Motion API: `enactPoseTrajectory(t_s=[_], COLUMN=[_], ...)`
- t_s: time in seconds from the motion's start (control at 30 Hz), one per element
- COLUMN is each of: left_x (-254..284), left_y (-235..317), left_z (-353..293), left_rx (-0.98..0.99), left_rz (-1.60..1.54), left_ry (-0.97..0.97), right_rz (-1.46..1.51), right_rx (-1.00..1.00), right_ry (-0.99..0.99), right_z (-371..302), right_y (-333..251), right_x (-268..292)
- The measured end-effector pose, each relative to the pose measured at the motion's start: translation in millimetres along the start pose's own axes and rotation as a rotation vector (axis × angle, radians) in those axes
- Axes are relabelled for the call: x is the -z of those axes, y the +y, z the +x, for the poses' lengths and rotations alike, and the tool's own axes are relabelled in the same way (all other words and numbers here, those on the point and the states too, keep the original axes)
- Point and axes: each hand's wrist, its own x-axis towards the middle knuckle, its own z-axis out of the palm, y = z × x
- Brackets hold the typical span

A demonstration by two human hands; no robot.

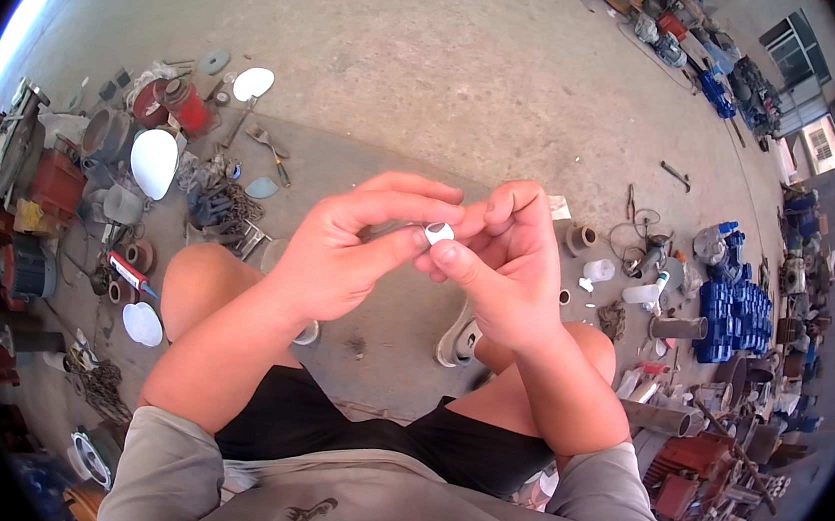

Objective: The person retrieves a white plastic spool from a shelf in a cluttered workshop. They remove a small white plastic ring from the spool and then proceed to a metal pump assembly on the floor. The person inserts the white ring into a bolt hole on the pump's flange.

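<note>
In front of my chest, both hands meet at a small white ring-shaped piece with a dark opening; its exact kind is too small to make out. My left hand is closed, thumb and fingers pinching the piece from the left. From the other side my right hand grips it, thumb against its lower edge and fingers curled behind. Parts of the fingertips and of the piece's far side are hidden.
Crowding the floor at left are a red jack-like tool, white discs, a sealant tube and a chain. Blue castings, a pipe piece and a white bottle lie at right. A hammer rests farther off.
</note>
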Motion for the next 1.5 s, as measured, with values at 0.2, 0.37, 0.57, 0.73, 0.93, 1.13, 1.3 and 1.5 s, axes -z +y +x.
enactPoseTrajectory(t_s=[0.2,0.37,0.57,0.73,0.93,1.13,1.3,1.5], left_x=[-3,-3,-3,-2,3,-7,-18,-8], left_y=[-5,-6,-10,17,15,-5,-2,-5], left_z=[1,0,-2,2,-2,-2,3,0], left_rx=[0.008,0.032,0.072,0.310,0.362,0.123,0.019,-0.112], left_rz=[-0.075,0.004,0.148,0.239,0.374,0.118,0.026,0.151], left_ry=[0.039,0.040,-0.052,-0.133,-0.161,-0.079,0.031,0.054], right_rz=[-0.639,-0.939,-1.061,-1.016,-0.802,-0.115,0.147,0.188], right_rx=[0.130,0.264,0.320,0.164,-0.027,-0.318,-0.219,-0.222], right_ry=[0.006,-0.056,-0.091,-0.042,-0.057,-0.080,-0.019,-0.024], right_z=[7,9,4,9,9,4,4,9], right_y=[-15,-31,-25,-39,-51,-42,-20,-12], right_x=[8,4,7,24,27,17,14,12])
